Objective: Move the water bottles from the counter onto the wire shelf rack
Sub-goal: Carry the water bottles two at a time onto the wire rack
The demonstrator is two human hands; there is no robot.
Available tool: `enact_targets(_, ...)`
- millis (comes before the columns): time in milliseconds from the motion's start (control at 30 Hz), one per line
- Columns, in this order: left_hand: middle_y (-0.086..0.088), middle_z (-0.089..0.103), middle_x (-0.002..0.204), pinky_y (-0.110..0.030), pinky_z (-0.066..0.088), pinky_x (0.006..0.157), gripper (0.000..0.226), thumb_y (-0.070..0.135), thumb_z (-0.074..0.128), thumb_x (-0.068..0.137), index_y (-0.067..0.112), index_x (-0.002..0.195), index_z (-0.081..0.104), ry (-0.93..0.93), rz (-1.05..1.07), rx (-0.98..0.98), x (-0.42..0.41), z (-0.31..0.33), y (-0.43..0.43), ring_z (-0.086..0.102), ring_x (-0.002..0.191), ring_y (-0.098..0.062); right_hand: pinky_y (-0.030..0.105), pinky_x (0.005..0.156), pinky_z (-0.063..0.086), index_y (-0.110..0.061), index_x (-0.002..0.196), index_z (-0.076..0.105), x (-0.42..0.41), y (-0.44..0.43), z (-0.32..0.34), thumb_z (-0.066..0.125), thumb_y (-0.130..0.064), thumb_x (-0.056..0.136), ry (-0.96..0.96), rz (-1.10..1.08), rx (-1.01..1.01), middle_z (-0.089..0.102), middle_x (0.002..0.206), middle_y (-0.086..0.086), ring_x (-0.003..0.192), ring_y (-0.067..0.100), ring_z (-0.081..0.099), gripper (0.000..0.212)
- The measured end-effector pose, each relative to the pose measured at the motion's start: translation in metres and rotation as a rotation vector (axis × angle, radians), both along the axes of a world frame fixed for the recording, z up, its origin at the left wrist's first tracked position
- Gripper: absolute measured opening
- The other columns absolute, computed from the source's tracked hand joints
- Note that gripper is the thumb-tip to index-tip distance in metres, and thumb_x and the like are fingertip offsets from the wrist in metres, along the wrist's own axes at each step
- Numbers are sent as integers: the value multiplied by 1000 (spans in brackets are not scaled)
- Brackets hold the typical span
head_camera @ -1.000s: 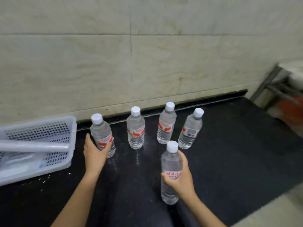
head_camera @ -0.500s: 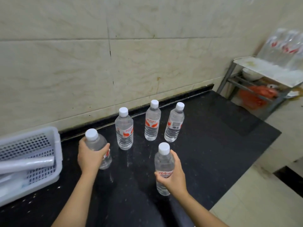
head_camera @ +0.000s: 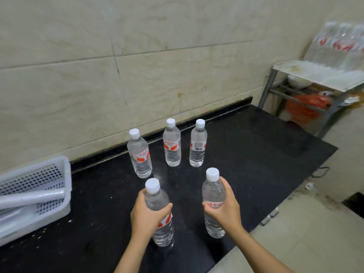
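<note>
- Water bottles: one gripped in the left hand (head_camera: 146, 215), another (head_camera: 213, 201) in the right hand (head_camera: 224, 210), fingers wrapped round each.
- Three bottles (head_camera: 172, 143) stand on the black counter (head_camera: 256, 154) beyond the fingertips.
- Shelf rack (head_camera: 315, 75) far right, seemingly holding packed bottles.

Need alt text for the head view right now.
Each of the person's hands, left hand and right hand, grips one upright water bottle above a black counter; three more bottles stand near the wall, rack at right.
</note>
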State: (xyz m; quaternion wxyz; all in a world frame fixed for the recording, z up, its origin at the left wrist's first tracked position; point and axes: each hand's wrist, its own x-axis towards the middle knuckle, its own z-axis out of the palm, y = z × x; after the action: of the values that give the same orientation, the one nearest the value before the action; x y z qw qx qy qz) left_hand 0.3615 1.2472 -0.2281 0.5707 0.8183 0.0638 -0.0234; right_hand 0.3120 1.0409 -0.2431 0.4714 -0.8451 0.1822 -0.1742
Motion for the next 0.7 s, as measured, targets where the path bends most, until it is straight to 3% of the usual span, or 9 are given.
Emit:
enact_targets(233, 0, 66, 92, -38, 48, 82, 54, 21, 85, 52, 30, 94, 51, -47, -191, 11, -41, 20, -123, 61, 89, -25, 39, 96, 44, -33, 131, 37, -72, -106, 13, 76, -32, 53, -4, -117, 38, 51, 131, -7, 117, 17, 51, 87)
enact_targets(367, 8, 62, 85, -33, 44, 74, 49, 21, 85, 52, 35, 81, 48, -76, -276, -48, -75, 28, -211, 60, 83, -23, 29, 91, 43, -52, 121, 30, -125, -171, 17, 69, -40, 48, -31, -219, 60, 51, 125, -16, 115, 13, 52, 84)
enact_targets(500, 10, 61, 85, -35, 45, 76, 48, 34, 75, 43, 37, 82, 48, -79, -335, -115, -109, 28, -287, 60, 83, -20, 30, 91, 46, -63, 114, 22, -172, -235, 25, 68, -45, 47, -35, -259, 4, 53, 127, -10, 113, 13, 53, 82)
enact_targets(633, 13, 60, 84, -30, 43, 70, 47, 34, 78, 45, 37, 80, 48, -83, -461, -133, -136, 28, -352, 59, 79, -10, 30, 90, 44, -51, 124, 28, -214, -293, 30, 77, -32, 52, -56, -342, -48, 52, 126, -12, 114, 15, 53, 89)
enact_targets(700, 13, 61, 83, -29, 43, 68, 48, 25, 84, 51, 37, 80, 48, -94, -519, -119, -146, 29, -379, 59, 78, -6, 26, 87, 42, -57, 117, 27, -235, -320, 31, 80, -27, 53, -82, -412, -51, 49, 118, -20, 108, 9, 51, 88)
